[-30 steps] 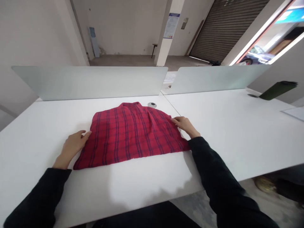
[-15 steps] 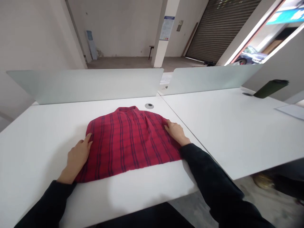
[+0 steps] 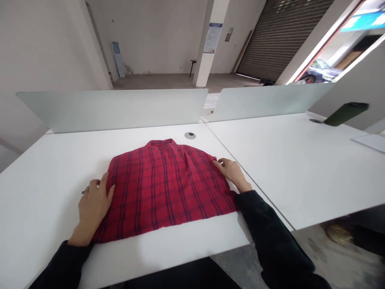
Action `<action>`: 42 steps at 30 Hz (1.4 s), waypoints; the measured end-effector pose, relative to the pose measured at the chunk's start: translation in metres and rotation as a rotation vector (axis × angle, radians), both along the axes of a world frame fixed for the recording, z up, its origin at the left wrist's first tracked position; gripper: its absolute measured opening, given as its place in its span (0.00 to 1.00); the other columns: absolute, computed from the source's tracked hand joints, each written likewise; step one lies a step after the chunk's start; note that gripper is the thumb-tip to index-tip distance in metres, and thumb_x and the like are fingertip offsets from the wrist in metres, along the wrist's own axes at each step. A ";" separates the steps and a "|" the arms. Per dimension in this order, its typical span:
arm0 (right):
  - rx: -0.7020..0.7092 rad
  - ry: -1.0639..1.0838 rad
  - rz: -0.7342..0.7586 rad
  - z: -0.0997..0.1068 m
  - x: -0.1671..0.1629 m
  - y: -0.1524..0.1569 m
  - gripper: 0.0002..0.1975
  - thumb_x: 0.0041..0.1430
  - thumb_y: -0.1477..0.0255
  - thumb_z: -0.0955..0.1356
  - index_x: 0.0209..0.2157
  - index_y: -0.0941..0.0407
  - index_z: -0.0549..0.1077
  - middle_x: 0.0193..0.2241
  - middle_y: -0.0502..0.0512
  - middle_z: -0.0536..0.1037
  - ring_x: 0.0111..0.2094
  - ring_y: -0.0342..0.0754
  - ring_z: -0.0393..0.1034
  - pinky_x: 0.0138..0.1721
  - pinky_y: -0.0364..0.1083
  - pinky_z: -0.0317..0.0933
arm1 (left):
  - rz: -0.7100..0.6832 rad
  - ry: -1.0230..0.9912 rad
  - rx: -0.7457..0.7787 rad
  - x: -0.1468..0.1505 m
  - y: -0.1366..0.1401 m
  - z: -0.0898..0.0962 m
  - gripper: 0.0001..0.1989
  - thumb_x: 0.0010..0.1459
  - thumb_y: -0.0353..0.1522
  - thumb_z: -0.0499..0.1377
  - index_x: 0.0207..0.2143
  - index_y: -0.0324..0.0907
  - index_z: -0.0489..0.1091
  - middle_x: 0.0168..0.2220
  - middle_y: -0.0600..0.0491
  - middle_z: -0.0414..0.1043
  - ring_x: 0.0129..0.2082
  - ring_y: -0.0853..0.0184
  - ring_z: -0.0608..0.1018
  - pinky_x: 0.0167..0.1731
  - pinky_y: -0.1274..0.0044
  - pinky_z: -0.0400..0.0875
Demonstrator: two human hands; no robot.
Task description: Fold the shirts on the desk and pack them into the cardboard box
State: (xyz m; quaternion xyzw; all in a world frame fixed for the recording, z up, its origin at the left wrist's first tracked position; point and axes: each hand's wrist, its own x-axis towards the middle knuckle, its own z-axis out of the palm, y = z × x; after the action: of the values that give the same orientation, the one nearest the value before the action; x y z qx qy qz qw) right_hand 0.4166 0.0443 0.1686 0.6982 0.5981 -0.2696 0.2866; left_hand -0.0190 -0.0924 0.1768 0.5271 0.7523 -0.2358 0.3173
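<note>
A red plaid shirt [image 3: 168,188] with dark blue lines lies folded on the white desk [image 3: 168,257]. Its collar [image 3: 162,143] points toward the far side, and a straight edge faces me. At the shirt's left edge, my left hand [image 3: 94,200] is open, thumb and forefinger apart, fingertips against the cloth; a ring shows on one finger. My right hand [image 3: 231,171] is by the right shoulder with its fingers loosely bent and apart, the tips touching or just over the fabric. Slight creases run down the right half of the shirt.
Frosted glass dividers [image 3: 126,110] stand along the desk's back edge. A round cable hole [image 3: 190,135] sits behind the collar. A seam separates the adjoining right desk [image 3: 270,160], where a dark green object [image 3: 345,113] and a white sheet [image 3: 369,141] lie.
My left fingers have shifted outward and spread from the shirt's left edge. My right fingers have loosened at the right shoulder. The shirt appears slightly lower in view, as the camera has tilted a little.
</note>
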 end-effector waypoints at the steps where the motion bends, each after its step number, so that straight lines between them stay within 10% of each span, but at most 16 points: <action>1: -0.035 0.030 -0.059 0.002 0.003 0.002 0.22 0.62 0.56 0.61 0.33 0.59 0.75 0.29 0.62 0.80 0.34 0.54 0.75 0.38 0.47 0.65 | -0.019 0.002 0.064 0.000 0.000 0.000 0.28 0.66 0.42 0.39 0.64 0.40 0.56 0.52 0.37 0.66 0.48 0.47 0.71 0.43 0.60 0.68; 7: -0.226 0.255 -0.589 0.018 0.002 0.013 0.26 0.50 0.48 0.68 0.27 0.60 0.73 0.20 0.55 0.73 0.21 0.45 0.68 0.23 0.43 0.62 | -0.144 -0.228 0.235 0.030 -0.007 0.017 0.25 0.66 0.39 0.42 0.59 0.37 0.62 0.61 0.40 0.62 0.64 0.51 0.58 0.60 0.57 0.54; 14: -0.282 0.498 -0.796 0.023 -0.002 0.012 0.23 0.52 0.56 0.70 0.42 0.60 0.70 0.24 0.51 0.73 0.20 0.40 0.65 0.20 0.39 0.56 | -0.243 -0.695 0.193 0.121 0.009 0.049 0.30 0.67 0.44 0.42 0.64 0.37 0.55 0.66 0.41 0.53 0.67 0.56 0.54 0.61 0.59 0.58; 19: -0.274 0.553 -0.797 0.024 0.003 0.011 0.21 0.56 0.59 0.69 0.46 0.57 0.67 0.19 0.42 0.65 0.16 0.37 0.58 0.17 0.37 0.49 | -0.192 -0.570 0.088 0.153 0.041 0.019 0.36 0.65 0.48 0.41 0.64 0.28 0.53 0.67 0.33 0.48 0.67 0.49 0.51 0.63 0.53 0.51; 24: -0.402 0.704 -0.811 0.025 0.002 0.011 0.22 0.55 0.66 0.70 0.51 0.55 0.67 0.36 0.53 0.78 0.34 0.45 0.73 0.35 0.42 0.68 | -0.191 -0.495 0.065 0.165 0.029 0.001 0.36 0.64 0.49 0.44 0.65 0.31 0.53 0.67 0.35 0.48 0.68 0.50 0.50 0.63 0.51 0.47; 34: -0.452 0.683 -0.873 0.034 -0.005 0.017 0.31 0.57 0.67 0.67 0.61 0.51 0.58 0.55 0.57 0.72 0.47 0.49 0.74 0.49 0.48 0.70 | -0.282 -0.775 0.186 0.181 -0.031 0.086 0.37 0.62 0.51 0.48 0.65 0.36 0.53 0.67 0.39 0.50 0.67 0.51 0.55 0.61 0.52 0.58; 42: -0.287 0.746 -0.829 0.038 -0.024 0.017 0.36 0.52 0.66 0.64 0.64 0.48 0.54 0.54 0.55 0.73 0.47 0.50 0.74 0.45 0.47 0.72 | -0.121 -0.718 0.237 0.195 -0.067 0.090 0.41 0.59 0.49 0.55 0.67 0.36 0.49 0.67 0.39 0.49 0.66 0.52 0.56 0.60 0.58 0.63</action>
State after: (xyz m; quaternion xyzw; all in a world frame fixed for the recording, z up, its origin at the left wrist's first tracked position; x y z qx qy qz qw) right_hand 0.3929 0.0616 0.2061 0.6860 0.2927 -0.6659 0.0186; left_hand 0.1762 -0.1595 0.2671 0.6525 0.5831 0.0341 0.4828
